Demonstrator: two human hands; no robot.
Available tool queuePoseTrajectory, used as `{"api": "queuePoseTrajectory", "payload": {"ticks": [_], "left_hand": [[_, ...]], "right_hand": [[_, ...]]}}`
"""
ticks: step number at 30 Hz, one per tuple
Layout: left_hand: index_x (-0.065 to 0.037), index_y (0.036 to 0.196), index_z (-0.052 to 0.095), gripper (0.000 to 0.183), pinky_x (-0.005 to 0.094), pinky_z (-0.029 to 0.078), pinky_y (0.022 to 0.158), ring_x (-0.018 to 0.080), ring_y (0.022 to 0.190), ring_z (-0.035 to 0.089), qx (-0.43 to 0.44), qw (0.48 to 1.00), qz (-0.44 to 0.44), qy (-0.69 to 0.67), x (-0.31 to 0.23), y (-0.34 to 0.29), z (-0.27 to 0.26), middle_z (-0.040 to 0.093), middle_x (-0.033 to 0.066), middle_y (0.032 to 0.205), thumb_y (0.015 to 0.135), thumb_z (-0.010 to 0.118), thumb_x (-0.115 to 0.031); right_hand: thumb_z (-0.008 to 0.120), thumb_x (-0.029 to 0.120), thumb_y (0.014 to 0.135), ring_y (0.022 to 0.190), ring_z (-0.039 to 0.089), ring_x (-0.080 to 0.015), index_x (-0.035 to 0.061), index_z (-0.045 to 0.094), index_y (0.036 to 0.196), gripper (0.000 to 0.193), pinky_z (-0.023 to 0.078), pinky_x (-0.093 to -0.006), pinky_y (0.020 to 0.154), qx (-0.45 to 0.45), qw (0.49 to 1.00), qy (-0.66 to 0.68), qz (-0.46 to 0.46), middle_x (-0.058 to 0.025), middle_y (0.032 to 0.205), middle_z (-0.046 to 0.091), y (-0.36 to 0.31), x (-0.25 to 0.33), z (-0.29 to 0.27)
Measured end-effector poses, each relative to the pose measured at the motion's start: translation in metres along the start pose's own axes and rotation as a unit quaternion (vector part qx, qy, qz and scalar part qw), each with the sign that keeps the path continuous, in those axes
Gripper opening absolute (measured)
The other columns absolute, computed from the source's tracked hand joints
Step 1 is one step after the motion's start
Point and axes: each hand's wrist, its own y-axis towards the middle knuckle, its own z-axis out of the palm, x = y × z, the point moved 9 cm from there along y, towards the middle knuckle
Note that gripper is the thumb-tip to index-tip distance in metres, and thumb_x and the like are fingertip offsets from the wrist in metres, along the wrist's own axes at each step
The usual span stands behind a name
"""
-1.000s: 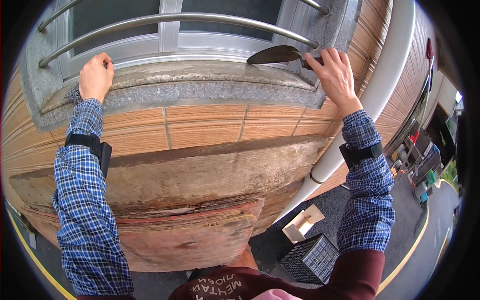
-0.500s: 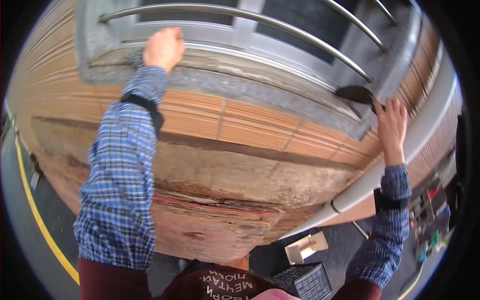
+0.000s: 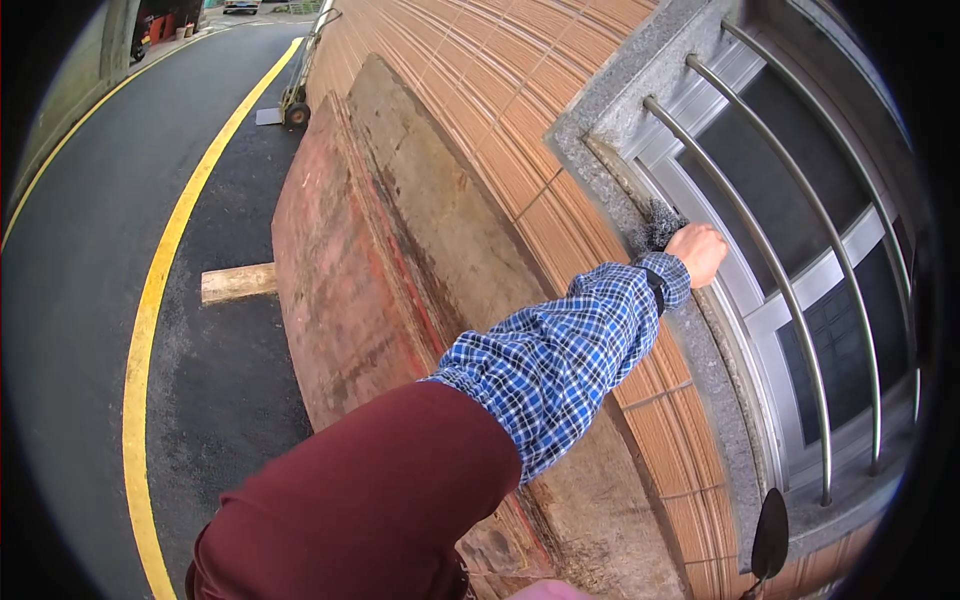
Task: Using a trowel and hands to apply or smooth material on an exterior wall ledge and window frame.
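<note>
My left hand [image 3: 697,254] is closed in a fist at the window's stone sill [image 3: 708,345], just outside the metal bars. A dark grey, bristly clump [image 3: 662,226] sits against the far side of the fist, by the wrist. What the curled fingers hold is hidden. At the lower right, the dark leaf-shaped blade of a trowel [image 3: 770,535] points upward near the sill's corner. Its handle runs off the lower edge, and my right hand is out of the picture.
Curved metal bars [image 3: 765,245] guard the window. Below the sill, worn wooden boards [image 3: 345,270] lean along the orange tiled wall [image 3: 540,120]. A wooden block [image 3: 238,283] pokes out beside them. A hand truck [image 3: 296,112] stands farther off, near a yellow road line [image 3: 150,310].
The view has swung left, showing the road and hand truck. My left fist still sits at the sill. My right hand, earlier on the trowel, has left the view.
</note>
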Motion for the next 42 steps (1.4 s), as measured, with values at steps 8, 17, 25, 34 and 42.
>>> {"api": "queuePoseTrajectory", "payload": {"ticks": [8, 17, 25, 34, 42], "left_hand": [[-0.006, 0.082, 0.073, 0.021, 0.0417, 0.053, 0.085, 0.0320, 0.092, 0.066, 0.086, 0.994, 0.003, -0.066, 0.003, 0.000, 0.005, 0.070, 0.0147, 0.088, 0.068, 0.061, -0.017], [-0.029, 0.110, 0.067, 0.035, 0.0617, 0.036, 0.098, 0.0312, 0.123, 0.047, 0.314, 0.932, -0.081, 0.162, 0.020, 0.018, 0.045, 0.054, 0.0064, 0.126, 0.078, 0.063, -0.015], [-0.004, 0.107, 0.069, 0.029, 0.0436, 0.049, 0.096, 0.0353, 0.111, 0.060, 0.332, 0.932, -0.064, 0.135, -0.077, 0.029, 0.077, 0.063, 0.0215, 0.116, 0.079, 0.065, -0.009], [0.000, 0.109, 0.067, 0.031, 0.0431, 0.052, 0.092, 0.0349, 0.110, 0.062, 0.392, 0.910, 0.128, 0.038, -0.299, 0.003, 0.137, 0.065, 0.0199, 0.114, 0.080, 0.065, -0.009], [-0.005, 0.112, 0.067, 0.026, 0.0470, 0.051, 0.092, 0.0357, 0.110, 0.061, 0.375, 0.913, 0.159, 0.021, -0.318, 0.010, 0.159, 0.064, 0.0171, 0.118, 0.088, 0.057, -0.009]], "right_hand": [[0.082, 0.015, 0.074, 0.070, 0.056, -0.0312, 0.0011, 0.069, 0.104, 0.035, 0.046, -0.0416, 0.059, 0.055, 0.942, 0.169, 0.285, -0.0161, 0.076, 0.057, -0.169, 0.053, -0.033], [0.078, 0.012, 0.078, 0.076, 0.060, -0.0302, 0.0063, 0.068, 0.111, 0.035, 0.050, -0.0395, 0.070, 0.090, 0.887, 0.152, 0.427, -0.0141, 0.088, 0.061, -0.273, 0.050, -0.058], [0.068, -0.006, 0.075, 0.083, 0.053, -0.0221, 0.0032, 0.063, 0.117, 0.043, 0.046, -0.0348, 0.073, 0.119, 0.823, 0.154, 0.533, -0.0090, 0.092, 0.052, -0.336, 0.016, -0.076], [0.069, -0.006, 0.073, 0.082, 0.053, -0.0198, 0.0030, 0.063, 0.117, 0.045, 0.046, -0.0319, 0.071, 0.131, 0.789, 0.159, 0.579, -0.0082, 0.095, 0.051, -0.376, 0.022, -0.092], [0.070, -0.003, 0.072, 0.087, 0.055, -0.0227, 0.0015, 0.064, 0.113, 0.042, 0.046, -0.0331, 0.076, 0.152, 0.799, 0.128, 0.568, -0.0103, 0.093, 0.054, -0.386, 0.012, -0.114]]}}
